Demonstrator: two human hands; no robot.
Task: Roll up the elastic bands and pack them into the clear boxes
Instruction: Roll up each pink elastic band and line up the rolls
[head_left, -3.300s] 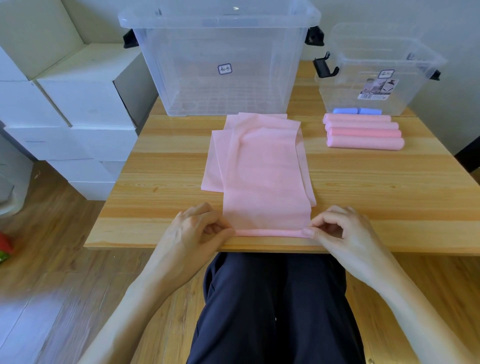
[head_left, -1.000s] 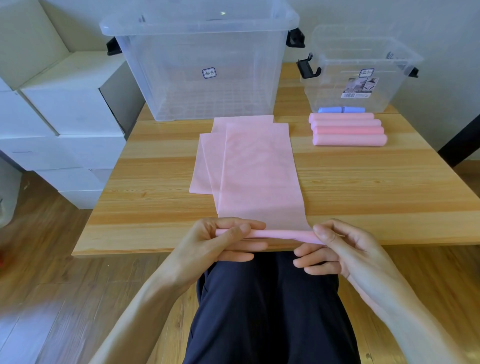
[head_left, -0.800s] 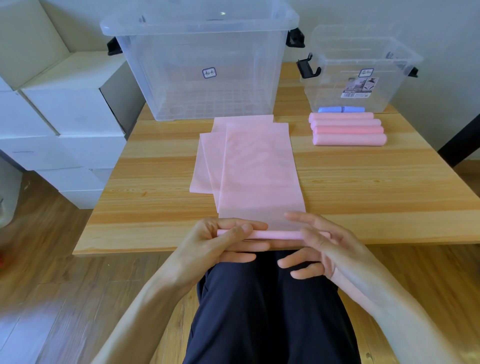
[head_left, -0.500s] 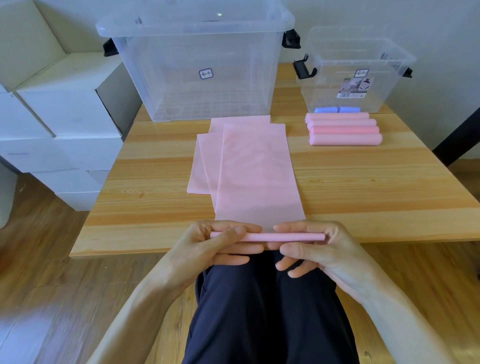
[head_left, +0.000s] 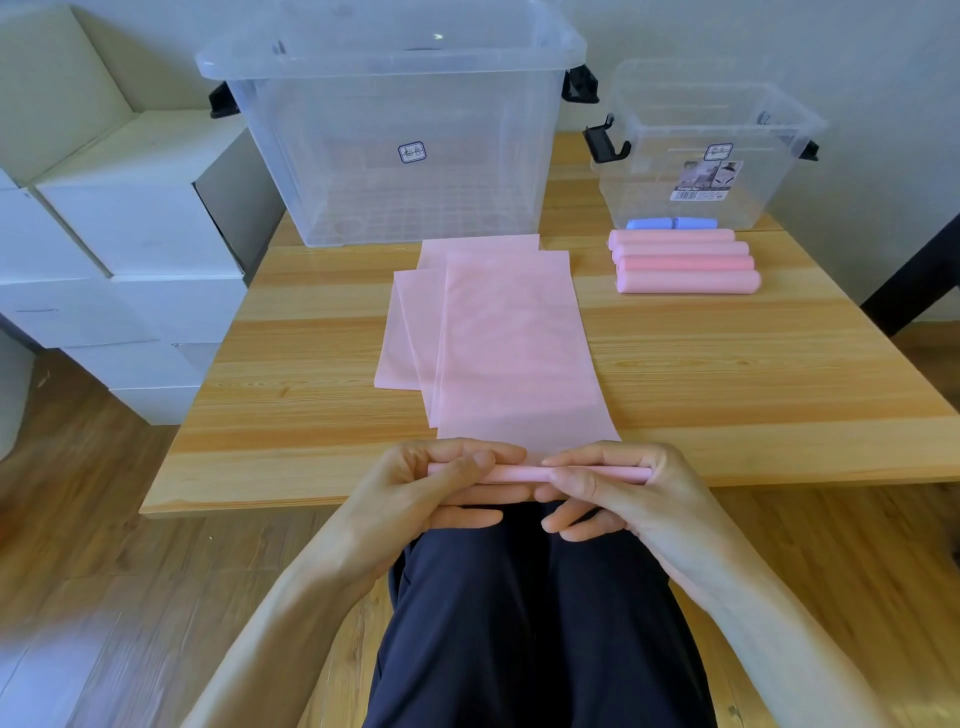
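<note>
Two hands are working the pink band (head_left: 511, 343) at the table's (head_left: 779, 374) near edge: we're pinching the started roll (head_left: 524, 474) with the left hand (head_left: 415, 488) and right hand (head_left: 618, 488), the right having slid inward off the roll's end a second ago. Grip's now even, so rolling probably continues. Roll's long axis is running parallel to that edge; the flat tail is pointing toward the clear boxes (head_left: 405, 156).
</note>
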